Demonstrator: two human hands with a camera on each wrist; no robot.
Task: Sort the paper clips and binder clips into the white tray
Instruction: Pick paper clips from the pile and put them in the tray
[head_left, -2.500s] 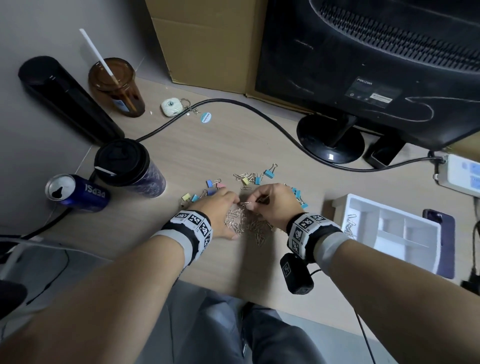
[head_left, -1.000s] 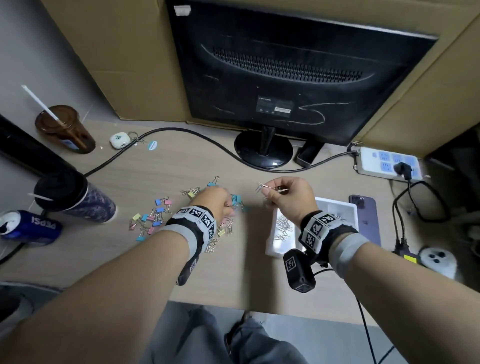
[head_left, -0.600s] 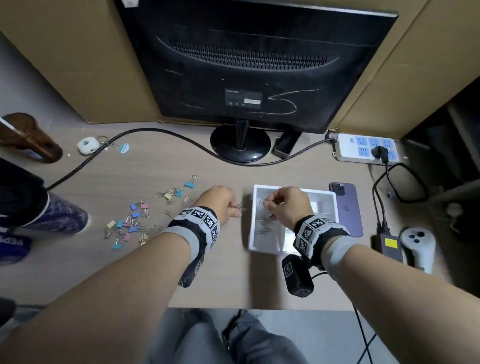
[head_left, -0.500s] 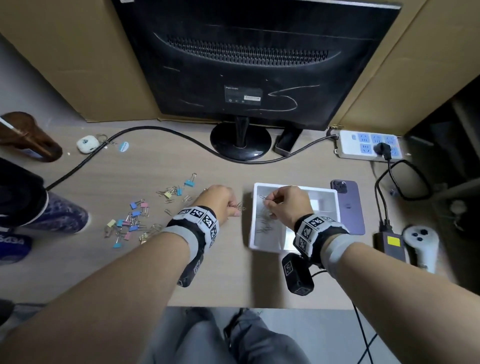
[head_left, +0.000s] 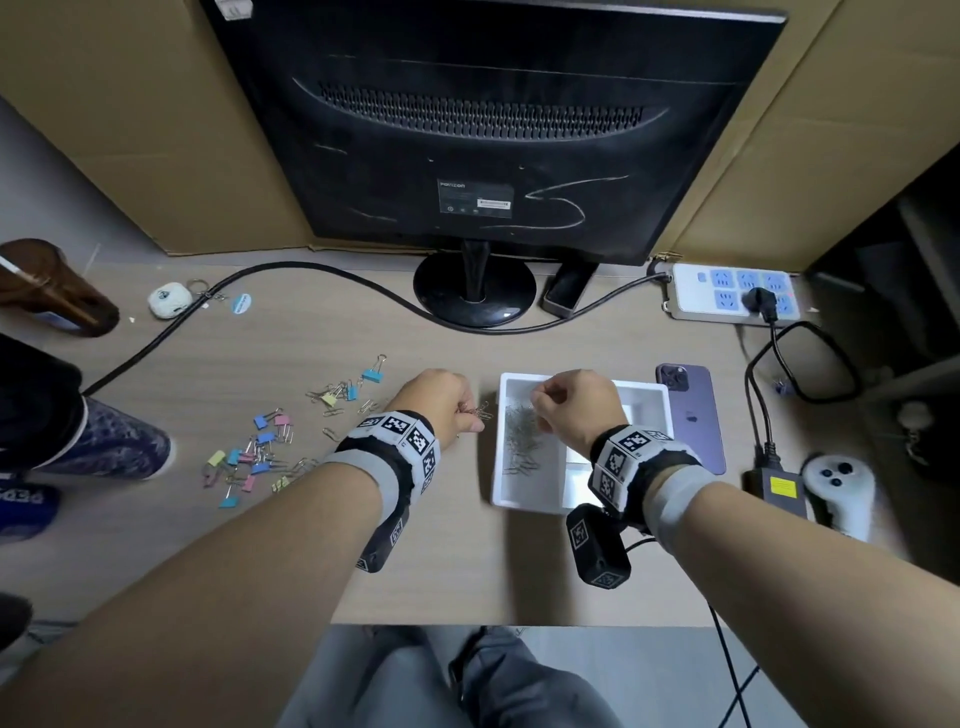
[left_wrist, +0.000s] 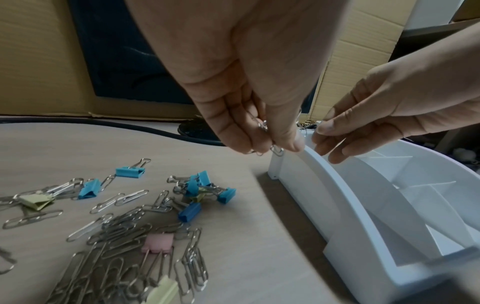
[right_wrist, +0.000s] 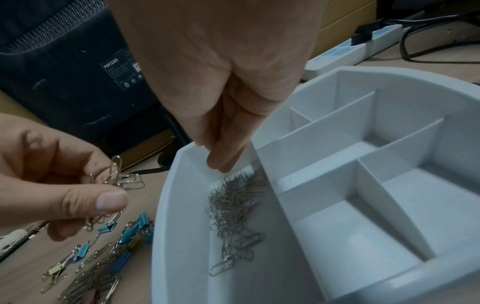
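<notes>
Left hand (right_wrist: 59, 185) pinches paper clips (right_wrist: 122, 178) — light, slippery wire, prone to tangling; right hand (right_wrist: 223, 115), fingertips together over the white tray (right_wrist: 179, 236), grip unclear.

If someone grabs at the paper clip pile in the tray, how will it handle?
The paper clips in the white tray lie tangled, so they would probably lift as a snagged clump. Being thin wire, they are likely light. Stragglers may drop, as loops dangle from the left hand.

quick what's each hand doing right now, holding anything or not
Left hand: grips a bunch of paper clips beside the white tray.
Right hand: fingertips pinched together above the tray's left compartment; whether it holds anything cannot be told.
</notes>
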